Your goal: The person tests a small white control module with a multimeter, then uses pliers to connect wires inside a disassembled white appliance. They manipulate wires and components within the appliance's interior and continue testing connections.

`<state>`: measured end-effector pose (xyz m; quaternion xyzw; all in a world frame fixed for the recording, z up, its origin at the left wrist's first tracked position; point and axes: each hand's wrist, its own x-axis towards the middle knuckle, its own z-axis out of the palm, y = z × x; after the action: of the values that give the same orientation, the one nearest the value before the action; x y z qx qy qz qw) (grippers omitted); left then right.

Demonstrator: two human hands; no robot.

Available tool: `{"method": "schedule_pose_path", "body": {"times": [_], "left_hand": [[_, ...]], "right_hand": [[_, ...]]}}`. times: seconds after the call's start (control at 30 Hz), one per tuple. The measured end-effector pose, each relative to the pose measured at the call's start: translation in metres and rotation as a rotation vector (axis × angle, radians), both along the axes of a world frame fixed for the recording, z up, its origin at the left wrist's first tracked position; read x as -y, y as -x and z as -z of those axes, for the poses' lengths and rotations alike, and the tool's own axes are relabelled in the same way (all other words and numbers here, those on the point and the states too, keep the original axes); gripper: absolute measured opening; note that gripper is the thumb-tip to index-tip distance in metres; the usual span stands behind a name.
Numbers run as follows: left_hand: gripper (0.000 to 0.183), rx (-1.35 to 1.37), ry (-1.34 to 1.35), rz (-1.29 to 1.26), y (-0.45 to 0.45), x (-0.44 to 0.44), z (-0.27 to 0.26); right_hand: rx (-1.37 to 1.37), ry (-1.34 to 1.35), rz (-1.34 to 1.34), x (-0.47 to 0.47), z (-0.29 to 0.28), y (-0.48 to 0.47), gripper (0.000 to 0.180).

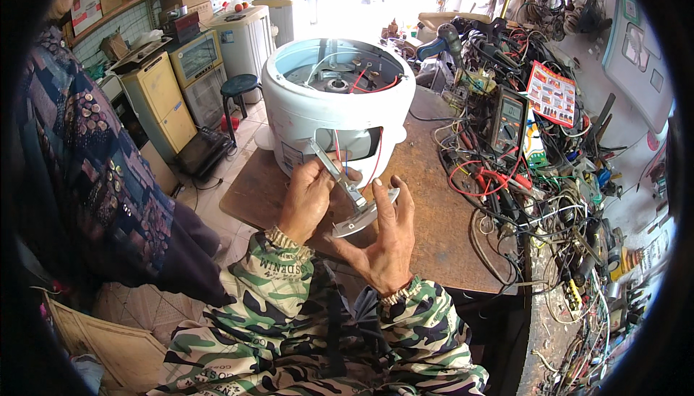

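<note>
My left hand (310, 195) grips a narrow metal-and-plastic bracket (333, 171) near its upper part. A curved pale panel (355, 223) joins the bracket's lower end, and my right hand (382, 233) holds this panel between thumb and fingers. Just beyond stands a round white appliance housing (336, 108), open at the top, on a worn wooden table (434, 222). Red, blue and white wires come out of the rectangular opening in its front, close behind the bracket. More wires and a round metal part show inside the housing.
A digital multimeter (508, 125) with red leads lies at the right among heaped cables and tools. A heat gun (447, 40) rests on the heap. At the left stands another person (97, 168), near a stool (240, 85) and stored appliances.
</note>
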<state>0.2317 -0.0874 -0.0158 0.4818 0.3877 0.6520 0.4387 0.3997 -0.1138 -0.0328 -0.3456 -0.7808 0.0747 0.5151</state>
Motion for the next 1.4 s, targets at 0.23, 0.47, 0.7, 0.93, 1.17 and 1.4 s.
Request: {"method": "schedule_pose_path", "body": {"times": [0.23,0.47,0.7,0.93,1.17,1.4], "left_hand": [[0.029,-0.095,0.002,0.047,0.0,-0.008,0.01],[0.03,-0.003,-0.016,0.027,-0.006,0.004,-0.005],[0.032,0.161,-0.004,0.09,-0.007,0.009,-0.002],[0.038,0.223,-0.035,0.111,-0.006,0.005,-0.003],[0.029,-0.609,-0.317,-0.562,0.002,0.024,-0.019],[0.028,-0.898,-0.738,-0.728,0.002,0.005,-0.066]], "right_hand": [[-0.014,0.028,0.016,0.002,0.0,-0.002,0.101],[0.004,0.072,0.073,0.0,-0.005,0.004,0.098],[0.032,0.051,0.128,-0.006,-0.018,0.019,0.103],[0.027,0.071,0.143,-0.018,-0.02,0.024,0.106],[0.023,0.058,0.145,-0.024,-0.016,0.023,0.109],[0.043,0.033,0.156,-0.028,-0.013,0.024,0.11]]}}
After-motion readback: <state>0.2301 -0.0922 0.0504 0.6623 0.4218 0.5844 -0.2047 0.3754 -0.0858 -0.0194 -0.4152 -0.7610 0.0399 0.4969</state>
